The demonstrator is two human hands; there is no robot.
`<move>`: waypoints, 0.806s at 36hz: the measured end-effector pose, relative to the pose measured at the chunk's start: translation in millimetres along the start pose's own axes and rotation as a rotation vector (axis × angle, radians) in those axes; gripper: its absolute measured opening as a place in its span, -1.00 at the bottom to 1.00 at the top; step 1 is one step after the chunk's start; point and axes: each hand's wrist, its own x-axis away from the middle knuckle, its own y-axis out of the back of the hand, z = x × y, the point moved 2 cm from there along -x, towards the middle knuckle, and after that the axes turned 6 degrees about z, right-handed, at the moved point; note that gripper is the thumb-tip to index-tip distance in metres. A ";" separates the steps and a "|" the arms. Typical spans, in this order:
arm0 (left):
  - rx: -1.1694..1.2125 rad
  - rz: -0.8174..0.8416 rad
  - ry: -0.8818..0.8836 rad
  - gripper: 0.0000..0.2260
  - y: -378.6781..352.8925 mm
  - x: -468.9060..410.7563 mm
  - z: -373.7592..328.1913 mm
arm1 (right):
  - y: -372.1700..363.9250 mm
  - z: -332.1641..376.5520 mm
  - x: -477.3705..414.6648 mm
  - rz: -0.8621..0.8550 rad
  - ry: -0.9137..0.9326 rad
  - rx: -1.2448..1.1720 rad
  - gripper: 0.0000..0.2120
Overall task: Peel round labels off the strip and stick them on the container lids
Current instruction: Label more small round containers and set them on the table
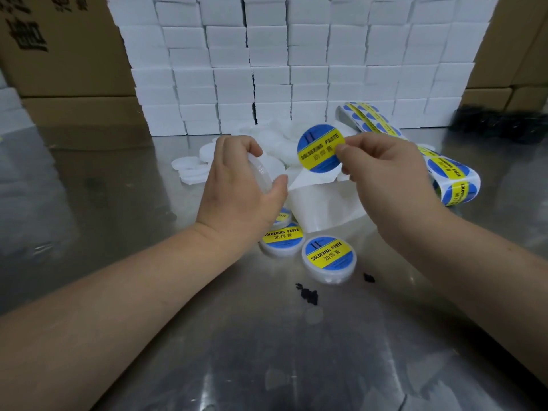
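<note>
I see a wall of white foam blocks along the far edge of the shiny steel table. Toward the right edge lies the looped strip of blue-and-yellow round labels, with its bare white backing paper trailing to the table's middle.

The left hand grips a translucent white round plastic lid, fingers and thumb curled round its rim. It holds the lid tilted above the middle of the table. The right hand pinches the peeled round blue-and-yellow "Soldering Paste" label by its right edge, in the air near that lid and not touching it. Finished labelled white lids lie between the hands and the near edge.

I judge the risk to be a crooked or creased placement. The lid is tilted and the label hangs from one edge, so it may fold on itself or cling to a fingertip.
</note>
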 end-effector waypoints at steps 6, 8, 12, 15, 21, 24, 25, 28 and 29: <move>0.322 0.076 0.116 -0.47 -0.8 -1.1 3.0 | -1.6 2.1 0.9 0.042 0.014 -0.036 -0.63; 0.362 0.086 0.139 -0.44 1.1 -1.4 3.1 | -3.7 3.0 2.8 0.083 0.015 -0.049 -0.63; 0.475 0.072 0.201 -0.78 5.0 -3.4 4.6 | -5.5 5.6 5.9 0.150 0.047 -0.058 -0.67; 0.568 0.030 0.287 -0.85 5.7 -5.5 4.5 | -8.6 6.3 9.4 0.217 0.083 -0.028 -0.73; 0.696 -0.003 0.448 -0.85 2.6 -10.3 5.8 | -12.4 5.6 13.4 0.275 0.079 -0.004 -0.75; 0.785 0.032 0.505 -0.89 1.9 -8.6 2.3 | -13.6 5.0 14.4 0.299 0.083 0.043 -0.75; 0.800 0.051 0.506 -0.90 1.8 -7.9 1.1 | -14.2 5.0 15.0 0.305 0.085 0.055 -0.75; 0.796 0.084 0.492 -0.86 0.9 -5.3 -0.7 | -15.7 5.4 16.7 0.310 0.077 0.050 -0.72; 0.790 0.090 0.486 -0.83 0.7 -4.5 -1.6 | -16.0 5.3 16.9 0.309 0.074 0.046 -0.71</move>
